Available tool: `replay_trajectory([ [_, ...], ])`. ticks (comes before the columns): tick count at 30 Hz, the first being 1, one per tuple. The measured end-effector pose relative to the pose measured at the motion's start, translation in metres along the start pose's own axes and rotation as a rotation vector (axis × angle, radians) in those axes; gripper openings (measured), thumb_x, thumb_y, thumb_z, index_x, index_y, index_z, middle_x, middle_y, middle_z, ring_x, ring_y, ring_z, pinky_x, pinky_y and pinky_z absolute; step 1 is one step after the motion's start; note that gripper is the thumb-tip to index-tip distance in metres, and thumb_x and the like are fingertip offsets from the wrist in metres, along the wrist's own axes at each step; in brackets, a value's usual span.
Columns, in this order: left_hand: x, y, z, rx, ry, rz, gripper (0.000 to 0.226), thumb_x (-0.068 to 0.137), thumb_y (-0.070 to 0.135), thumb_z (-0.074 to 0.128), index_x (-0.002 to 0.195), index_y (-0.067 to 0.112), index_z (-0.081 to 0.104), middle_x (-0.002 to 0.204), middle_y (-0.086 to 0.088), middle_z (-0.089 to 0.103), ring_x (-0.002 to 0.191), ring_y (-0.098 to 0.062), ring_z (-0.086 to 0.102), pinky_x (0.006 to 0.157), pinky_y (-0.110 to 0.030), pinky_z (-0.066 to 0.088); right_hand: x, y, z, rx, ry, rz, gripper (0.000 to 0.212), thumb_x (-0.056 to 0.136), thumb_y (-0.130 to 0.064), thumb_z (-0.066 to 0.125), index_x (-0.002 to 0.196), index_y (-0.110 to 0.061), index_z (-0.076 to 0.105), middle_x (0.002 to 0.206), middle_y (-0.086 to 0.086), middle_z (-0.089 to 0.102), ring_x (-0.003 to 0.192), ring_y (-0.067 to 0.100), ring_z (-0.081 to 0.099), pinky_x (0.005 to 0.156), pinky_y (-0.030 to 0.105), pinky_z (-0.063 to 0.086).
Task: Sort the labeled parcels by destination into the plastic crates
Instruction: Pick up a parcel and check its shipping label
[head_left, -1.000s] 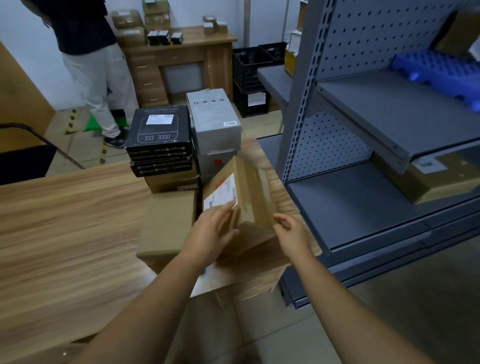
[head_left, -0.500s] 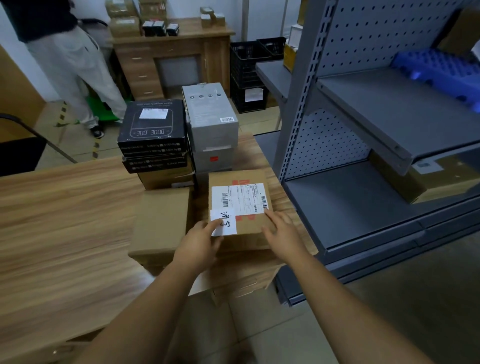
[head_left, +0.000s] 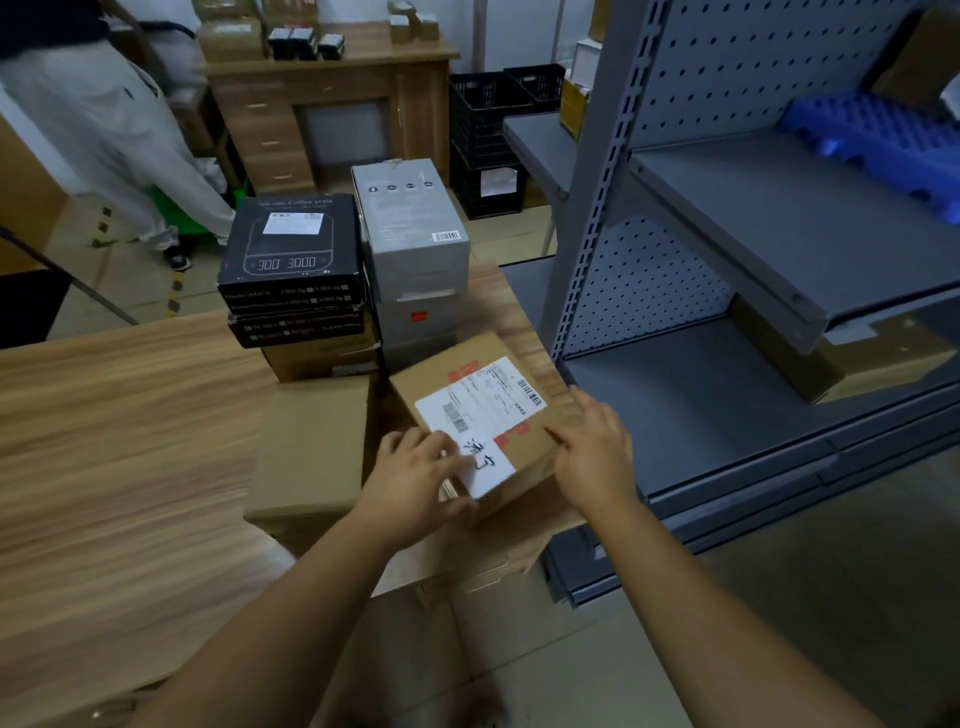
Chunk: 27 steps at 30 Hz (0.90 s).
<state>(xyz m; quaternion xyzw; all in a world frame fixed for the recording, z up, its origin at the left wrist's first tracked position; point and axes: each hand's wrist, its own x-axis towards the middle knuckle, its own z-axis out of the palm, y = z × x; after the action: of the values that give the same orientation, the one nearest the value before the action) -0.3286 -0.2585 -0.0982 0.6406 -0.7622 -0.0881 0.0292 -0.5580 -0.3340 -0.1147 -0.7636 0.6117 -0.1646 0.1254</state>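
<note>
A brown cardboard parcel (head_left: 441, 382) with a white shipping label and a handwritten tag lies label-up near the right end of the wooden table (head_left: 114, 441), turned at an angle. My left hand (head_left: 410, 480) grips its near left corner, fingers over the tag. My right hand (head_left: 592, 449) presses its right edge. A plain brown box (head_left: 309, 447) lies just left of it. Behind stand a stack of black scale boxes (head_left: 291, 254) and a grey box (head_left: 413, 223). Black plastic crates (head_left: 485, 119) stand on the floor at the back.
A grey metal shelving unit (head_left: 727, 291) stands directly right of the table, holding a brown box (head_left: 852, 364) and a blue pallet-like piece (head_left: 878, 140). A wooden desk (head_left: 327, 98) with small boxes is at the back. A person in light trousers (head_left: 119, 140) stands far left.
The parcel was tipped up on edge, then laid flat label-up, and has now rotated anticlockwise under both hands. The person at the back has stepped left.
</note>
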Motion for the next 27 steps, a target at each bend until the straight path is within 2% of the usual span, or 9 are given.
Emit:
replay_trajectory([
  [2, -0.001, 0.003, 0.001, -0.064, 0.014, -0.012, 0.072, 0.085, 0.073, 0.049, 0.147, 0.041, 0.036, 0.151, 0.009, 0.034, 0.141, -0.018, 0.023, 0.118, -0.043, 0.013, -0.005, 0.0, -0.005, 0.049, 0.099, 0.188, 0.034, 0.092, -0.019, 0.054, 0.122, -0.027, 0.067, 0.135, 0.001, 0.048, 0.126, 0.022, 0.04, 0.108, 0.041, 0.029],
  [6, 0.008, -0.008, -0.002, -0.053, -0.075, -0.206, 0.098, 0.077, 0.086, 0.041, 0.156, 0.037, 0.011, 0.165, 0.002, -0.001, 0.151, -0.025, -0.008, 0.121, -0.049, -0.007, -0.019, -0.019, -0.006, 0.195, -0.144, 0.229, 0.041, 0.095, -0.045, 0.055, 0.131, -0.025, 0.053, 0.125, -0.004, 0.056, 0.104, 0.015, 0.055, 0.084, 0.033, 0.046],
  [8, 0.01, -0.007, -0.004, -0.008, -0.1, -0.211, 0.092, 0.077, 0.087, 0.037, 0.154, 0.038, 0.019, 0.163, -0.002, 0.009, 0.151, -0.026, -0.001, 0.121, -0.05, -0.007, -0.016, -0.021, 0.0, 0.21, -0.181, 0.208, 0.049, 0.098, -0.041, 0.054, 0.143, -0.024, 0.046, 0.139, 0.001, 0.051, 0.116, 0.02, 0.054, 0.091, 0.036, 0.049],
  [10, 0.009, -0.003, -0.003, -0.007, -0.051, -0.158, 0.077, 0.081, 0.081, 0.041, 0.145, 0.038, 0.036, 0.151, -0.001, 0.029, 0.144, -0.024, 0.021, 0.12, -0.047, 0.005, -0.006, -0.019, 0.001, 0.241, -0.165, 0.252, 0.054, 0.102, -0.031, 0.049, 0.153, -0.024, 0.035, 0.156, 0.003, 0.037, 0.133, 0.026, 0.046, 0.104, 0.042, 0.046],
  [12, 0.005, -0.001, -0.001, 0.019, 0.015, -0.139, 0.065, 0.084, 0.074, 0.046, 0.137, 0.037, 0.044, 0.143, 0.003, 0.038, 0.135, -0.021, 0.031, 0.115, -0.043, 0.018, -0.001, -0.016, -0.003, 0.25, -0.133, 0.282, 0.053, 0.103, -0.032, 0.044, 0.155, -0.026, 0.032, 0.16, 0.002, 0.031, 0.135, 0.027, 0.045, 0.103, 0.045, 0.047],
  [16, -0.005, -0.011, 0.001, -0.037, -0.001, -0.331, 0.073, 0.086, 0.072, 0.047, 0.148, 0.038, 0.028, 0.155, -0.006, 0.027, 0.141, -0.027, 0.025, 0.114, -0.044, 0.022, -0.008, -0.02, -0.008, 0.203, -0.201, 0.243, 0.059, 0.095, -0.049, 0.057, 0.148, -0.028, 0.043, 0.152, 0.005, 0.034, 0.13, 0.026, 0.045, 0.096, 0.037, 0.046],
  [20, -0.012, -0.014, 0.003, -0.095, -0.035, -0.357, 0.073, 0.088, 0.07, 0.046, 0.149, 0.035, 0.026, 0.137, -0.001, 0.048, 0.126, -0.021, 0.044, 0.106, -0.039, 0.034, -0.007, -0.017, -0.008, 0.421, -0.323, 0.246, 0.076, 0.089, -0.04, 0.071, 0.154, -0.031, 0.032, 0.158, 0.001, 0.031, 0.137, 0.024, 0.042, 0.105, 0.039, 0.042],
  [23, -0.014, -0.021, -0.001, -0.203, -0.001, -0.419, 0.087, 0.082, 0.068, 0.06, 0.151, 0.027, 0.025, 0.14, 0.0, 0.046, 0.128, -0.02, 0.042, 0.105, -0.037, 0.039, -0.004, -0.005, -0.011, 0.587, -0.365, 0.282, 0.079, 0.078, -0.041, 0.082, 0.142, -0.048, 0.036, 0.137, -0.009, 0.057, 0.123, 0.016, 0.056, 0.102, 0.046, 0.049],
  [27, -0.01, -0.029, -0.006, -0.327, -0.051, -0.465, 0.1, 0.077, 0.061, 0.071, 0.154, 0.018, 0.023, 0.148, -0.002, 0.038, 0.136, -0.02, 0.034, 0.109, -0.037, 0.035, -0.005, 0.006, -0.007, 0.588, -0.521, 0.278, 0.078, 0.067, -0.043, 0.087, 0.131, -0.05, 0.044, 0.12, -0.025, 0.063, 0.115, 0.009, 0.059, 0.094, 0.039, 0.052],
])
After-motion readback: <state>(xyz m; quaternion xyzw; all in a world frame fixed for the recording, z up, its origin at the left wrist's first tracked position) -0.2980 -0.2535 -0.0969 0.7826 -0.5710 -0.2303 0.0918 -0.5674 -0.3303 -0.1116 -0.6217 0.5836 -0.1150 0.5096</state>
